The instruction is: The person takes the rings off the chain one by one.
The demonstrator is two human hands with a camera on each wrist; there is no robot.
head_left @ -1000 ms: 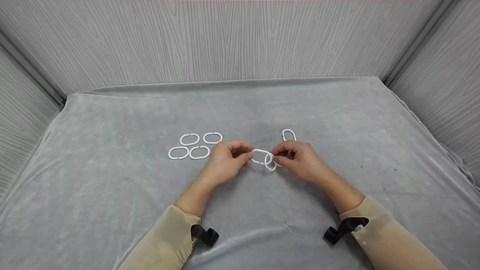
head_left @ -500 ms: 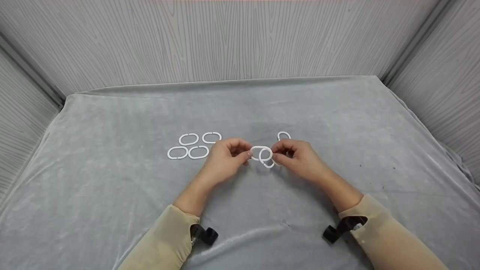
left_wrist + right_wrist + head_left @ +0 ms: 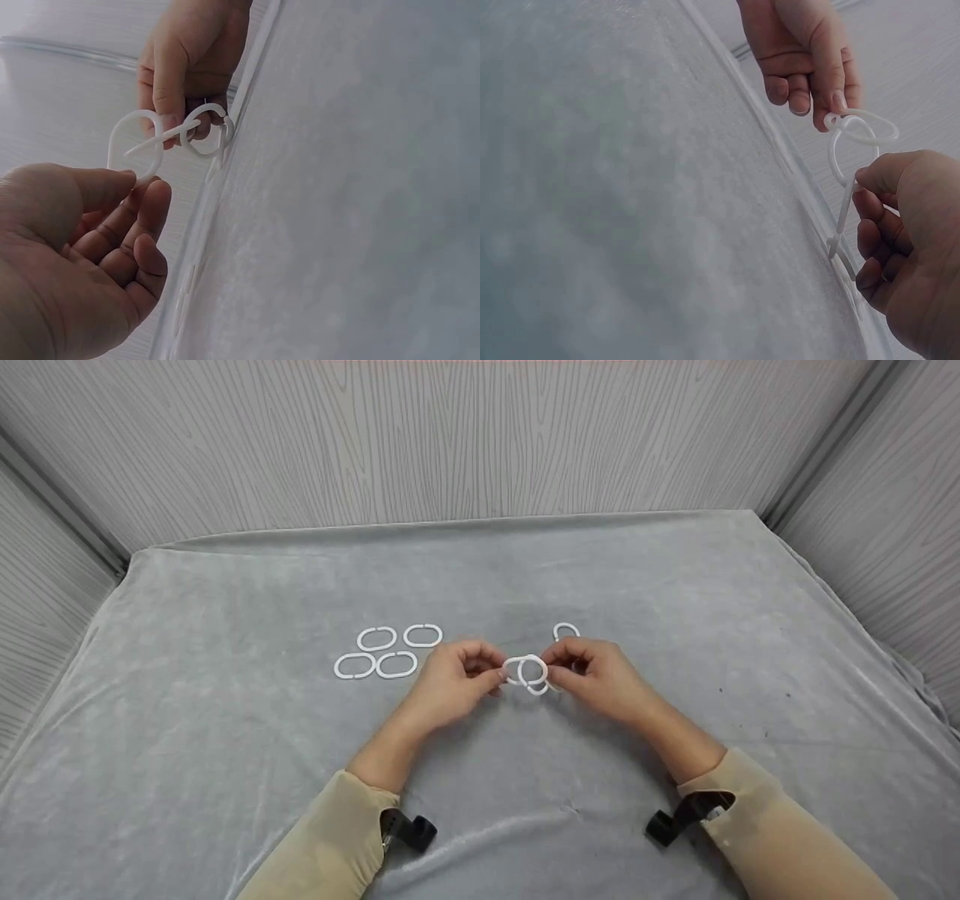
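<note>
My left hand [image 3: 457,679] pinches one end of a white oval plastic chain link [image 3: 160,142] between thumb and fingertips. Opposite it, my right hand [image 3: 592,675] pinches a second white link [image 3: 832,154]. The two links cross and overlap between the hands; whether they are hooked together is hard to tell. From the second link hangs a further link [image 3: 187,142], with a small gap in its ring. Another chain link [image 3: 567,625] shows behind the right fingers, partly hidden by them. In the right wrist view, a lower link [image 3: 845,210] runs down beside the right fingers.
To the left of the hands, several loose white links lie flat on the grey cloth [image 3: 480,577], among them a far-left link [image 3: 359,640] and a near-left link [image 3: 336,666]. Grey wood-patterned panels [image 3: 450,442] stand behind and at both sides.
The two held links have come closer and now overlap more, with the right hand's link turned. The link behind the right hand has shifted slightly left. The loose links lie as before.
</note>
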